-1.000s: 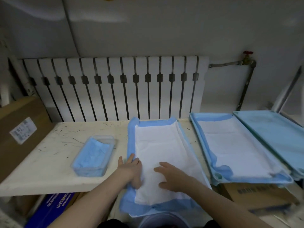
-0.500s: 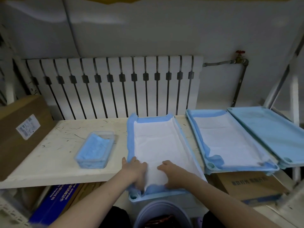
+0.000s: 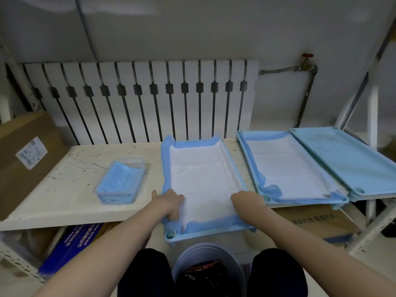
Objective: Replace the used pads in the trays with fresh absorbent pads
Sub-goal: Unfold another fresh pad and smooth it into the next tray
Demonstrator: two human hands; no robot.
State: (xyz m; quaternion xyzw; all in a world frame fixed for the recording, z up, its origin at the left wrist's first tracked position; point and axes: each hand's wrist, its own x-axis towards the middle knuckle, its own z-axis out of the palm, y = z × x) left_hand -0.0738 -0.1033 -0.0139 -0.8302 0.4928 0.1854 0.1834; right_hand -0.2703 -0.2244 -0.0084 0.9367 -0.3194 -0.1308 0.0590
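Fingers [image 3: 175, 213] of your left hand [image 3: 169, 201] and right hand [image 3: 246, 201] bend onto the fresh pad's [image 3: 201, 176] near corners, grip unclear; pad and tray [image 3: 214, 231] run lengthwise away from you.

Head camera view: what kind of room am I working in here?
Probably a utility or storage room: a wall radiator behind a scuffed white table, a cardboard box beside it, and metal shelving at right.

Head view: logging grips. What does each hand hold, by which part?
The absorbent pad in the middle tray: left hand at its near-left corner, right hand at its near-right edge. Pinching or only pressing cannot be told.
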